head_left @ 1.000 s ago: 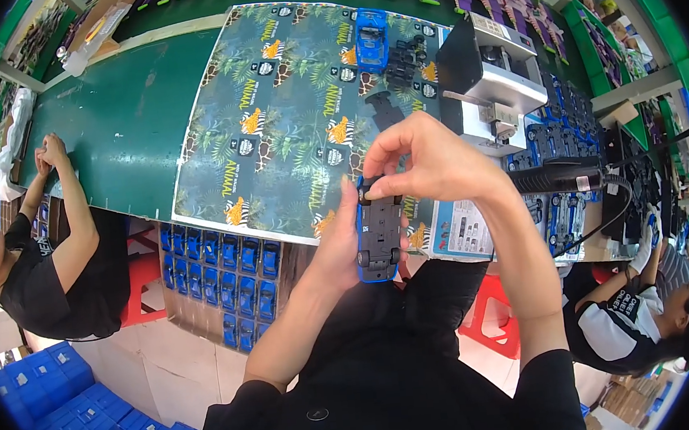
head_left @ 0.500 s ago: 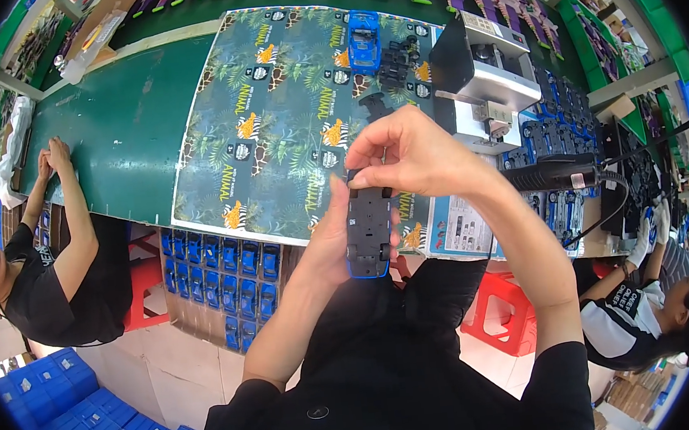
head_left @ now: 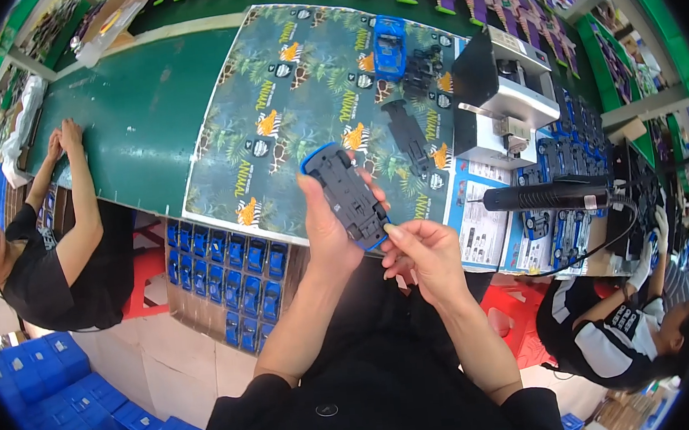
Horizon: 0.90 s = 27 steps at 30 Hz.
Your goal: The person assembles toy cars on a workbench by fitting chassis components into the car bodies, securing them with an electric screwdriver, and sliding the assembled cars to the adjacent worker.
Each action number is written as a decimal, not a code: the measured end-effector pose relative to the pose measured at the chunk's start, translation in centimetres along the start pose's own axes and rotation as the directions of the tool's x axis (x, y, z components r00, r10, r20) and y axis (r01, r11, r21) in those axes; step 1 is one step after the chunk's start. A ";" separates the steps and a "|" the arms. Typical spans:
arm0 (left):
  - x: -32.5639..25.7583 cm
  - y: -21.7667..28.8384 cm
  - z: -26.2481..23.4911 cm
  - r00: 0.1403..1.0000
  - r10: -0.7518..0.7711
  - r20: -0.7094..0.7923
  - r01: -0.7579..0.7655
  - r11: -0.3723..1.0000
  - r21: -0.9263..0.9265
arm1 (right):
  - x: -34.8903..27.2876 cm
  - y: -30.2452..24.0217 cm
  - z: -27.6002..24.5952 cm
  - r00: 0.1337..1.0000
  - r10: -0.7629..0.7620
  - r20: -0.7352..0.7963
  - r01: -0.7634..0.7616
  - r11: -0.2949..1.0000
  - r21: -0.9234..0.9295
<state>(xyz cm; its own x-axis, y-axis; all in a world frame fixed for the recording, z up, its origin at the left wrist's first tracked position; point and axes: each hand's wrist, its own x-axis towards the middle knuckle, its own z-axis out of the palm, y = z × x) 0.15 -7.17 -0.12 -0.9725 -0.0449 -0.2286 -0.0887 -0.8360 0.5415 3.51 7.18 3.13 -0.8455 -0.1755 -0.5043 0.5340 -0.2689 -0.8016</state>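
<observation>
Near the middle of the frame the left hand is wrapped around a toy car, held upside down so its dark underside faces up and a rim of blue body shows around it. The right hand, just below and to the right, has its fingers bent narrow, the fingertips touching the car's lower end. Both hands hover off the near edge of the table, over the person's dark lap, with open air around them. Beyond them a printed mat with animal pictures covers the table's centre; on it, toward the upper middle, stand a blue toy car and a loose black chassis. To the right of the mat sits a grey metal machine, and below that a black power tool lies across printed boxes. Under the table edge are trays of blue cars. At the left a co-worker rests both hands on the bare green tabletop, which lies open between them and the mat.
</observation>
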 end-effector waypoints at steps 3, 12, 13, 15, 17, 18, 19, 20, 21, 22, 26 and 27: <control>0.3 -0.7 -0.5 0.997 0.080 -0.024 -0.081 0.996 -0.040 | 1.2 0.9 0.0 1.000 0.010 -0.029 -0.006 0.992 0.123; 1.3 -2.8 -0.4 0.965 0.262 -0.023 -0.260 0.963 0.072 | 2.0 0.5 -0.5 0.991 0.070 -0.116 -0.043 0.974 0.223; 1.4 -2.9 -0.4 0.968 0.251 -0.017 -0.249 0.966 0.074 | 2.3 0.4 -0.5 0.989 0.089 -0.122 -0.059 0.971 0.230; 1.7 -3.1 -0.3 0.946 0.322 -0.034 -0.318 0.943 0.098 | 2.6 0.1 -0.4 0.984 0.130 -0.120 -0.101 0.970 0.221; 2.0 -3.2 -0.6 0.950 0.310 -0.038 -0.307 0.949 0.075 | 2.9 0.2 -0.5 0.985 0.136 -0.110 -0.107 0.966 0.234; 2.1 -3.2 -0.7 0.951 0.305 -0.047 -0.302 0.951 0.061 | 3.2 0.3 -0.5 0.985 0.148 -0.089 -0.122 0.961 0.249; 2.3 -3.2 -0.7 0.951 0.305 -0.048 -0.302 0.952 0.059 | 3.4 0.2 -0.5 0.985 0.148 -0.090 -0.122 0.961 0.247; 2.4 -3.2 -0.6 0.952 0.300 -0.060 -0.296 0.953 0.061 | 3.5 0.0 -0.4 0.984 0.159 -0.075 -0.134 0.954 0.269; 2.3 -3.1 -0.6 0.953 0.293 -0.073 -0.289 0.955 0.064 | 3.5 0.0 -0.3 0.984 0.170 -0.061 -0.145 0.945 0.292; 2.3 -2.9 -0.5 0.953 0.293 -0.074 -0.289 0.955 0.062 | 3.5 -0.1 -0.1 0.983 0.171 -0.061 -0.146 0.946 0.290; 2.2 -2.5 -0.8 0.964 0.252 -0.079 -0.252 0.968 0.017 | 3.2 -0.9 0.4 0.987 0.154 -0.040 -0.138 0.956 0.259; 2.2 -2.5 -0.9 0.967 0.242 -0.073 -0.243 0.970 -0.002 | 3.2 -1.1 0.4 0.987 0.155 -0.051 -0.140 0.964 0.224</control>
<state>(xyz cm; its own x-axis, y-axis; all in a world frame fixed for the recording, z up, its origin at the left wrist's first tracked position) -1.57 -5.62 -2.70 -0.9466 -0.2858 -0.1489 0.1506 -0.8009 0.5796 0.25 6.51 2.51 -0.7514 -0.1664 -0.6385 0.6346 -0.4473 -0.6302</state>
